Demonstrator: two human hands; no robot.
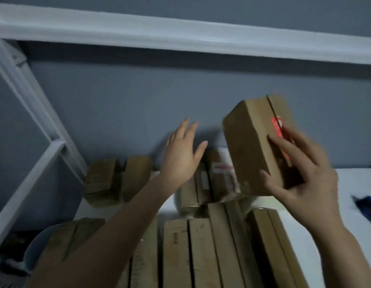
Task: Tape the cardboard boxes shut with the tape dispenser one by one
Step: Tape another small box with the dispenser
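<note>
My right hand (305, 175) grips a small cardboard box (251, 142) lifted above the table, tilted, with a red label (277, 126) near its flap seam. To the left of that box my left hand (182, 154) is raised with straight, spread fingers and holds nothing. Below both hands lie several more cardboard boxes (188, 246) in rows on the white table (351, 183). No tape dispenser shows in the head view.
Two small boxes (118, 179) stand at the back left against the grey wall. A white shelf frame (35, 104) runs along the left and top. A blue object (367, 206) lies at the table's right edge. A round grey container (39, 244) sits lower left.
</note>
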